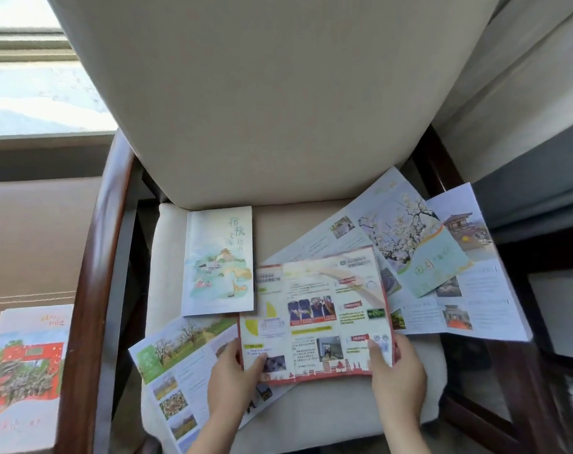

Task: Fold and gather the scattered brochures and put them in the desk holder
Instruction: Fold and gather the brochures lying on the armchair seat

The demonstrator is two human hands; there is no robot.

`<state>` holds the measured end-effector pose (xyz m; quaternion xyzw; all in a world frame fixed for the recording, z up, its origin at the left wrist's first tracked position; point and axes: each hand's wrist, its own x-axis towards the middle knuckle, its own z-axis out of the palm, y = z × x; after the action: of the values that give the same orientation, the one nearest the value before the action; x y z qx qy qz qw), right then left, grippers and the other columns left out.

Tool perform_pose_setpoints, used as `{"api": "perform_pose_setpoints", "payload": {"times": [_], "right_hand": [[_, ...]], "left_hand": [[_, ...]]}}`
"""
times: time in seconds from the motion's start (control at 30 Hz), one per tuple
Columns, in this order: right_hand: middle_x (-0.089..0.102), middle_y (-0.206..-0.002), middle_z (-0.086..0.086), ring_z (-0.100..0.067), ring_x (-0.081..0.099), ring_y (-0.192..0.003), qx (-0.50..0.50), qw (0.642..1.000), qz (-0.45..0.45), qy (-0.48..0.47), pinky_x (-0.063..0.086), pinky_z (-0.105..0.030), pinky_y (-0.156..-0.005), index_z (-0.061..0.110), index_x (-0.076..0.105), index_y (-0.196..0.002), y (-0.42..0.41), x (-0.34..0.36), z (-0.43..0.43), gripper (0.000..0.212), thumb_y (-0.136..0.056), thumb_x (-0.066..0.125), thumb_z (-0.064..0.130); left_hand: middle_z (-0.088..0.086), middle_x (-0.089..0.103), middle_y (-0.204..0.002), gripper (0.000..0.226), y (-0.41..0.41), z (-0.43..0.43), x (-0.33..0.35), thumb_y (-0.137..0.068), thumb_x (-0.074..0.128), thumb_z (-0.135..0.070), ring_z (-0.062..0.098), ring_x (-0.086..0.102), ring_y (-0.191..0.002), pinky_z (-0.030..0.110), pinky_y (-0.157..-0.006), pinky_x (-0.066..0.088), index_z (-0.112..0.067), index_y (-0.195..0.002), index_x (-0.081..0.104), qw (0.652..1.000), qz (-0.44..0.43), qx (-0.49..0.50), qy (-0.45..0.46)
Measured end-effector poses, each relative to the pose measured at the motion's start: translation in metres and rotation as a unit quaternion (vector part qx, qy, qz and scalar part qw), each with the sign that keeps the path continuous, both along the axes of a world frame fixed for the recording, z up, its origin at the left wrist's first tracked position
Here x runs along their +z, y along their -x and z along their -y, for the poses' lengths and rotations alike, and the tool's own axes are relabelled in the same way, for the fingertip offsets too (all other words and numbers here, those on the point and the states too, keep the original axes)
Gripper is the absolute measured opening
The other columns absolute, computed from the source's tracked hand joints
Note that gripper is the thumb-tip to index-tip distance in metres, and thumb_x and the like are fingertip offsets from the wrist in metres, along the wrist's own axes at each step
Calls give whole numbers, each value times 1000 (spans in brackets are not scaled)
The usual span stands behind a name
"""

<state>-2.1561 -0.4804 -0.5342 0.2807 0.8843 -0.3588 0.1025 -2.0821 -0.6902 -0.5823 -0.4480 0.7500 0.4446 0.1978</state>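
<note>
- Red-bordered unfolded paper brochure: left hand pinches its near-left corner with the thumb on top. Right hand grips the near-right edge, thumb on the printed face, fingers curled round the edge.
- It overlaps two other open sheets: orchard-photo brochure under the left hand, and wide blossom-tree brochure to the right, spilling past the seat edge.
- Small teal folded leaflet lies on the blossom-tree sheet.
- Folded pale watercolour-cover booklet lies flat, just beside the red one's far-left corner.
- All are on the beige fabric chair seat.
- Folded red-gate brochure sits apart, on a brown leather surface beyond the dark wooden armrest.
</note>
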Motion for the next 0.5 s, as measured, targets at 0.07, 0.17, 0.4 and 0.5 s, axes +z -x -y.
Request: {"api": "perform_pose_setpoints", "payload": {"times": [0.07,0.17,0.4,0.5], "right_hand": [[68,-93,-1,-25,63,-85,-7,999,-43,-28,52,-37,-74,24,66,-100,-9,13,-3,19,-84,66,13],[64,-96,-4,-27,64,-76,87,984,-120,-95,50,-34,-67,23,71,-106,-30,20,2,38,-76,71,-1],[60,-126,5,-18,54,-121,322,941,22,-105,45,-41,-99,31,71,-110,-62,-14,34,41,-71,76,42],[58,-129,4,-25,51,-124,289,954,58,-59,42,-42,-101,27,71,-109,-65,-31,34,33,-77,74,33]], "left_hand": [[-8,72,-84,14,-7,-12,3,-81,71,-28,4,65,-64,16,-49,45,-25,-92,64,998,-28,9,-63],[-11,74,-88,15,-19,-31,8,-80,72,-24,-6,65,-71,13,-57,52,-28,-92,63,992,-60,21,-111],[-29,65,-89,38,-28,-61,10,-82,71,-26,-20,59,-77,1,-61,44,-41,-110,52,988,-42,30,-145],[-35,58,-95,45,-27,-62,13,-86,64,-29,-21,52,-83,1,-62,41,-47,-122,43,991,-35,-14,-126]]}}
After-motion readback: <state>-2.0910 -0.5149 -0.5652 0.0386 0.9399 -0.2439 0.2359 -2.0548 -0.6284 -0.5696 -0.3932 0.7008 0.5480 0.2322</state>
